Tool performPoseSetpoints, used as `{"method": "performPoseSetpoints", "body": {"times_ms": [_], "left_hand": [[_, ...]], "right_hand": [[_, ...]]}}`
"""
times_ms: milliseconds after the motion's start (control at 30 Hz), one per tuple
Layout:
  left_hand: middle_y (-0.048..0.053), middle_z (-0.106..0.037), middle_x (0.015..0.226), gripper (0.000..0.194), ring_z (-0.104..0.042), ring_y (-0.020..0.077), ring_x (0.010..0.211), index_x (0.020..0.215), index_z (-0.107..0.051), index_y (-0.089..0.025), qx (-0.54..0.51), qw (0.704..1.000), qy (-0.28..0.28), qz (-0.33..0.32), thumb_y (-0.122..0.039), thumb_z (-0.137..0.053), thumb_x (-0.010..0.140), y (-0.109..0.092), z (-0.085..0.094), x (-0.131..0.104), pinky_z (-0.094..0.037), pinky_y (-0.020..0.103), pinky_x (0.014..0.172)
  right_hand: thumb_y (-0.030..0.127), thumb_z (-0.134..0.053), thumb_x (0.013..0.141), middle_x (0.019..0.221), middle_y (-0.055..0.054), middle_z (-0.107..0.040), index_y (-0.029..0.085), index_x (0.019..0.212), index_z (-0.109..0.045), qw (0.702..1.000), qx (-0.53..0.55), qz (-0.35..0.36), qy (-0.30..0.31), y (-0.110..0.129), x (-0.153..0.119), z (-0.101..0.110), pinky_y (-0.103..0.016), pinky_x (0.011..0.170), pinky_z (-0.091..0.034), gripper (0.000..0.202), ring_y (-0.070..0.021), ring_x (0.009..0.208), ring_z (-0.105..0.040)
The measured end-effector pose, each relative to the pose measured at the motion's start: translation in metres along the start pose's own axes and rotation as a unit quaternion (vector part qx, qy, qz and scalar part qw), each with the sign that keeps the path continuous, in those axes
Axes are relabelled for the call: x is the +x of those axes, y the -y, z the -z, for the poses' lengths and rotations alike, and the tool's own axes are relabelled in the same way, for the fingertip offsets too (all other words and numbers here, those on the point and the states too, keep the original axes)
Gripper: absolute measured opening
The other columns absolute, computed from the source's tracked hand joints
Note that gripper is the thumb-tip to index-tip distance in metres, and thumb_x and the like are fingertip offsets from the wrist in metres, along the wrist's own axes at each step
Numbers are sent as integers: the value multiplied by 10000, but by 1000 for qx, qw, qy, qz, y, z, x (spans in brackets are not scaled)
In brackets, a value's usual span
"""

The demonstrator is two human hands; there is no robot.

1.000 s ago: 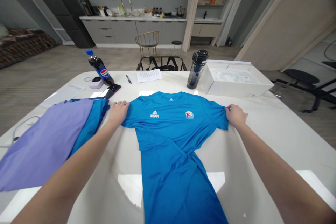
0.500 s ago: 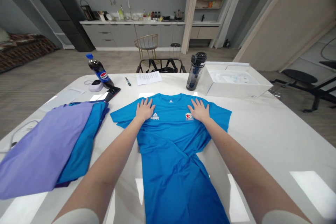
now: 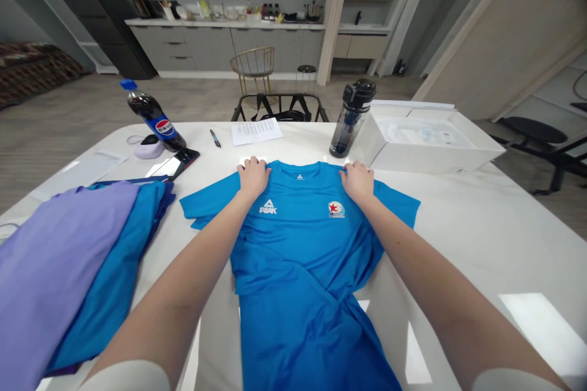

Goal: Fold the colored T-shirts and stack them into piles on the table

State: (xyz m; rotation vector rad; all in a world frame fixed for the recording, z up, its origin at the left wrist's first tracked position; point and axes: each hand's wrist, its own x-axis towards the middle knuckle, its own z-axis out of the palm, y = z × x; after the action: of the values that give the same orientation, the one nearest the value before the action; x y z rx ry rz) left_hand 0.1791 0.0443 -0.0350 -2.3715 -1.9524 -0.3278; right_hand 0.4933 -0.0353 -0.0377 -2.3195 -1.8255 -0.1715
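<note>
A blue T-shirt (image 3: 300, 226) lies front up on the white table, its collar at the far side and its lower part creased toward me. My left hand (image 3: 254, 177) is on the shirt's left shoulder edge, fingers bent over the seam. At the right shoulder edge, my right hand (image 3: 358, 181) curls its fingers over the fabric in the same way. The white logo and the round badge on the chest both show between my forearms.
Left, folded purple and blue clothes (image 3: 64, 256) are stacked on the table (image 3: 477, 244). Beyond them are a cola bottle (image 3: 158, 119), a phone (image 3: 183, 162) and a pen (image 3: 215, 138). A paper (image 3: 257, 131), a dark tumbler (image 3: 351, 119) and an open white box (image 3: 431, 156) line the far edge.
Both hands have slid from lying flat on the chest up to the shoulder edges, and their fingers have curled over the fabric. The camera view has moved closer and tilted down slightly.
</note>
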Motion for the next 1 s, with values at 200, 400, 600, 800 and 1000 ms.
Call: {"method": "performPoseSetpoints", "body": {"times_ms": [200,400,600,800,1000], "left_hand": [[173,-646,1185,315,-537,347,1153,1110,-657,-163,-2,998,6,-56,-276,-374,1027,-3,-14,33,-376,502,970],[193,-629,1210,356,-524,366,1180,1188,-625,-143,-17,1000,-16,-4,-261,-325,1037,-10,-18,54,-344,537,1008],[186,-457,1524,575,-399,362,1412,1529,-390,-179,-47,997,-13,-64,-478,-343,1040,-24,-2,3,-232,534,1185],[127,-232,1694,755,-174,350,1568,1621,-281,-242,-74,986,129,-76,-669,-263,999,-18,10,-83,-119,627,1242],[89,-209,1702,770,-155,329,1578,1606,-329,-293,-82,974,167,-133,-719,-285,967,-16,36,-163,-94,625,1254]], "right_hand": [[263,-281,1045,1139,-240,-675,121,1175,-635,999,-12,0,50,3,25,-9,-464,926,-461,403,-345,1070,-644],[239,-253,1049,1161,-258,-660,91,1234,-589,999,-5,-32,43,5,49,-13,-454,872,-488,411,-363,1041,-665],[460,-261,1065,1333,-223,-614,149,1374,-520,999,41,7,22,14,19,1,-517,1017,-435,509,-379,1214,-570],[620,-245,1037,1695,-87,-239,275,1570,-384,991,73,46,100,23,-63,21,-708,1134,-283,650,-382,1523,-226],[647,-307,1024,1691,-28,-258,402,1555,-416,984,42,130,116,21,-157,43,-781,1147,-138,595,-385,1540,-206]]}}
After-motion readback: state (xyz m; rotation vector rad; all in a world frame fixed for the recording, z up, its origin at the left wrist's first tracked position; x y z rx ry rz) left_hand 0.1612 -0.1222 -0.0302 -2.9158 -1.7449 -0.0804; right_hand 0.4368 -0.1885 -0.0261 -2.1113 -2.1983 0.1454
